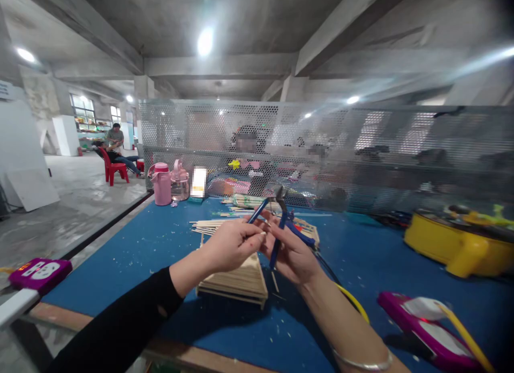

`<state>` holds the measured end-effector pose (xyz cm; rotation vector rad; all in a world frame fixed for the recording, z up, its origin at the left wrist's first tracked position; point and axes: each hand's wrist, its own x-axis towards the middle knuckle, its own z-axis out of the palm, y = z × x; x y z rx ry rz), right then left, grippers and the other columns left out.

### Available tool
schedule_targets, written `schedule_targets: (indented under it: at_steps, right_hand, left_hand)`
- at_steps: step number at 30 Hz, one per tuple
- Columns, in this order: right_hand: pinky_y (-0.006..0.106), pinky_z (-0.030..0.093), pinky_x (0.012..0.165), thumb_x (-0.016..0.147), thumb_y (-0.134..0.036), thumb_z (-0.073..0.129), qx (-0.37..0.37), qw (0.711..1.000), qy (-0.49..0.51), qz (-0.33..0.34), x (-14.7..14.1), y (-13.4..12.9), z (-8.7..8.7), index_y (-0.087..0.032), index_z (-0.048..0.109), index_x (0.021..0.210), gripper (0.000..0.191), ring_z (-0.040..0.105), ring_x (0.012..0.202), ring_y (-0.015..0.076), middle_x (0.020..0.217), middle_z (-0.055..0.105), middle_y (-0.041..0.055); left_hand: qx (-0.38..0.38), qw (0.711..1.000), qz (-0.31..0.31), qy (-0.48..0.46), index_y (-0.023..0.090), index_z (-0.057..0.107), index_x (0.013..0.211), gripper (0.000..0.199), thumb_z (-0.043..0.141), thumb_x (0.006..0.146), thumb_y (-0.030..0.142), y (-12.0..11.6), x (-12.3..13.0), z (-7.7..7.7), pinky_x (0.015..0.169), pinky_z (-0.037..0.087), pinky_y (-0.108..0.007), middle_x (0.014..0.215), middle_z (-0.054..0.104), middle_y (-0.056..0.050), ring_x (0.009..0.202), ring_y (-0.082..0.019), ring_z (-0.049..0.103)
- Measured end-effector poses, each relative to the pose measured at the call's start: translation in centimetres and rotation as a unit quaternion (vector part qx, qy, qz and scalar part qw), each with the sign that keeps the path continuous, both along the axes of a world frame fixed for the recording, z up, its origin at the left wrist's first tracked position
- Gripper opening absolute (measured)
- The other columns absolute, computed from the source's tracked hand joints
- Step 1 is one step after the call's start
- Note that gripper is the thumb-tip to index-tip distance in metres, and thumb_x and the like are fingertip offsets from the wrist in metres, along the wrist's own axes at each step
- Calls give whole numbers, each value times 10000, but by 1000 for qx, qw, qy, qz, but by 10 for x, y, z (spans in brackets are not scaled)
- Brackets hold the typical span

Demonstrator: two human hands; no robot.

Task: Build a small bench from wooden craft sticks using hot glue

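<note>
My right hand [295, 255] is closed around a pair of cutting pliers [277, 239] with blue handles, their metal jaws pointing up and away from me and the handles spread. My left hand [233, 244] is pinched shut close to the right fingers; a small pale bit shows at its fingertips, too small to name. Below both hands, a small slatted structure of thin wooden sticks [233, 287] rests on the table, partly covered by my left hand. A blue glue gun [299, 233] lies just beyond my right hand, partly hidden.
Loose wooden sticks [203, 227] lie behind the structure on the blue tabletop [120, 266]. A pink jug [162, 185] and a lit phone [198, 181] stand far left. Purple power strips [425, 330] and a yellow container [450, 244] sit right. A perforated metal screen [321, 158] rises behind.
</note>
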<state>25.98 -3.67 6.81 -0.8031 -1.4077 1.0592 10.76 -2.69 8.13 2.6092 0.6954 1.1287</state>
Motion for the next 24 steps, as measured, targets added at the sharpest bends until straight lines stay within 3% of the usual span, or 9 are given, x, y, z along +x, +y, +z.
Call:
schedule_targets:
  at_steps: [4, 8, 11, 15, 19, 22, 24]
  right_hand:
    - [360, 469, 732, 705, -323, 338, 42, 992, -120, 17, 2, -9, -1, -258, 401, 1233, 535, 572, 978, 199, 1151, 579, 76]
    - [413, 446, 803, 627, -253, 330, 46, 993, -110, 5, 11, -11, 4, -227, 432, 1187, 570, 542, 1046, 218, 1105, 597, 81]
    - [427, 445, 820, 630, -229, 328, 85, 992, -77, -56, 26, -10, 12, -258, 412, 1170, 547, 541, 1043, 222, 1050, 591, 73]
    - [412, 445, 831, 644, -206, 387, 129, 970, -91, -182, 49, 0, 12, -247, 381, 1158, 516, 564, 949, 221, 958, 563, 62]
    - [385, 396, 886, 613, -155, 427, 141, 902, -261, -314, 51, 13, -3, -183, 441, 1130, 518, 526, 961, 221, 1005, 557, 83]
    - [412, 325, 936, 590, -123, 419, 198, 822, -427, -321, 36, 17, -12, -156, 470, 1145, 559, 463, 1064, 252, 1114, 542, 119]
    - [437, 317, 921, 597, -122, 418, 222, 784, -487, -316, 26, 16, -15, -147, 473, 1163, 570, 456, 1077, 268, 1125, 547, 127]
  left_hand:
    - [29, 998, -53, 12, 170, 604, 702, 282, 378, 859, 236, -6, 3, -3, 627, 390, -223, 637, 568, -4, 650, -113, 497]
    - [94, 994, -60, 3, 172, 609, 759, 275, 372, 865, 264, -8, 1, -7, 693, 416, -225, 812, 611, -52, 828, -138, 546]
    - [143, 989, 16, -21, 170, 603, 841, 282, 342, 877, 271, -5, -6, -14, 661, 423, -222, 836, 615, -64, 790, -129, 558]
    - [199, 964, 169, -46, 175, 607, 860, 279, 350, 873, 282, 3, -16, -23, 594, 391, -223, 649, 572, -33, 637, -122, 530]
    - [142, 968, 204, -44, 187, 606, 861, 288, 336, 879, 286, 10, -20, -28, 594, 373, -218, 713, 615, -36, 672, -124, 550]
    - [69, 977, 194, -47, 188, 605, 798, 308, 326, 883, 286, 13, -19, -29, 597, 364, -219, 719, 631, -31, 666, -124, 552]
    - [38, 980, 185, -56, 183, 602, 766, 319, 326, 882, 290, 14, -19, -30, 596, 358, -219, 698, 626, -29, 649, -123, 545]
